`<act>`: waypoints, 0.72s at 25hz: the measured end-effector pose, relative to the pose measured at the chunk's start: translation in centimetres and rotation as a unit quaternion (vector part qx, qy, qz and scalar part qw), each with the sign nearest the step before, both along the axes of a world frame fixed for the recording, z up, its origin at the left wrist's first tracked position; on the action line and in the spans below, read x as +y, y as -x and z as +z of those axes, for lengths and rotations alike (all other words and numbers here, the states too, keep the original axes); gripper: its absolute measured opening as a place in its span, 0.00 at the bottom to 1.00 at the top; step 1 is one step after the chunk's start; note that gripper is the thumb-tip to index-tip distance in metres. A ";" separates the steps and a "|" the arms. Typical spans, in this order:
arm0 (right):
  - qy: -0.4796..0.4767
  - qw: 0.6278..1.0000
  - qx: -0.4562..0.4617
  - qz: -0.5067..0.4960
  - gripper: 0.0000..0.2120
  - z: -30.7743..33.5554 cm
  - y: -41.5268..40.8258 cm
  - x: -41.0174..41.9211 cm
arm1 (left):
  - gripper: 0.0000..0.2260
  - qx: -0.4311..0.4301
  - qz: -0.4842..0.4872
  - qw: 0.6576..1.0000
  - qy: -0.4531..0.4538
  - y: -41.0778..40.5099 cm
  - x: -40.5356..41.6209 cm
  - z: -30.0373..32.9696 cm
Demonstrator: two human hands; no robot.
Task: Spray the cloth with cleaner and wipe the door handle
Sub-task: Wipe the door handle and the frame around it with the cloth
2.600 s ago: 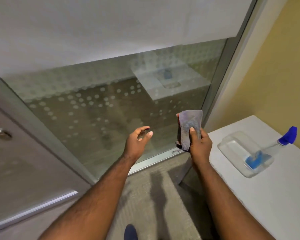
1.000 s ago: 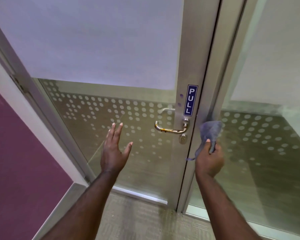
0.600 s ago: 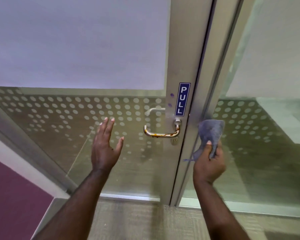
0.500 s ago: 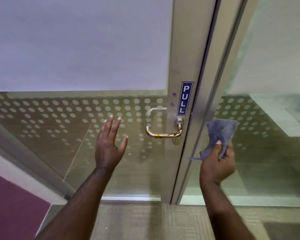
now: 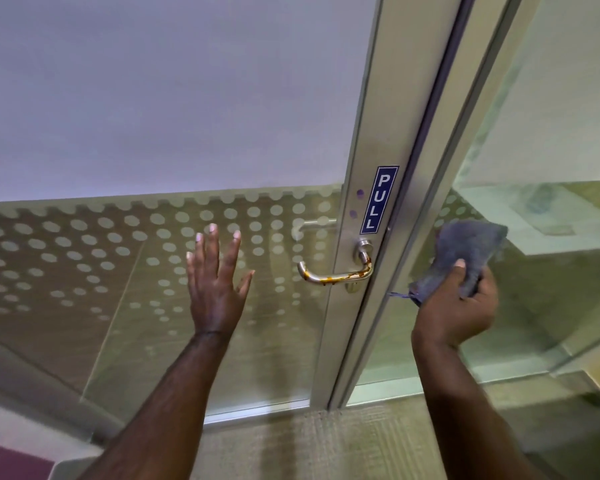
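A metal lever door handle [image 5: 333, 276] with orange-brown stains sticks out to the left from the aluminium stile of a glass door [image 5: 355, 209]. My right hand [image 5: 454, 310] grips a grey-blue cloth [image 5: 466, 258], held up in front of the glass panel to the right of the handle and apart from it. My left hand [image 5: 215, 289] is raised with fingers spread, holding nothing, left of the handle's free end and close to the dotted glass. The spray cleaner is out of view.
A blue PULL sign [image 5: 378, 199] sits above the handle. Frosted film covers the upper glass, with a dot pattern below. A fixed glass panel [image 5: 534, 271] stands right of the door frame. Grey carpet [image 5: 326, 445] lies below, and a purple wall corner [image 5: 11, 462] shows bottom left.
I turned from the white table with the spray bottle to the door. In the last second both hands stayed raised near the handle; the cloth hand drifted slightly right.
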State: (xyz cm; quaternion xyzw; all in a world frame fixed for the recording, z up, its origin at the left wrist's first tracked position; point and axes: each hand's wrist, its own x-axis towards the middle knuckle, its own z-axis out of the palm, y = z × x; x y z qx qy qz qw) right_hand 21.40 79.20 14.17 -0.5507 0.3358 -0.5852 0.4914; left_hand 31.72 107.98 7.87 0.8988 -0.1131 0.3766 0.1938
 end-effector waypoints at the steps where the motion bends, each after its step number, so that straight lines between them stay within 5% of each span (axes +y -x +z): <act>1: 0.041 0.999 -0.004 -0.010 0.14 0.9 -0.5 0.2 | 0.40 -0.009 -0.005 1.000 -0.006 -0.4 0.1 -0.1; 7: 0.203 0.978 -0.014 -0.050 0.10 3.9 -3.3 1.1 | 0.44 -0.023 -0.017 0.999 -0.016 -1.4 0.7 -0.9; 12: 0.270 0.957 0.105 -0.011 0.10 -1.6 -1.8 1.2 | 0.45 -0.040 -0.022 0.999 -0.025 -1.9 0.7 -1.5; 18: 0.444 0.837 0.250 0.199 0.19 -5.8 -3.1 1.5 | 0.42 -0.043 -0.055 0.997 -0.020 -1.9 0.6 -1.4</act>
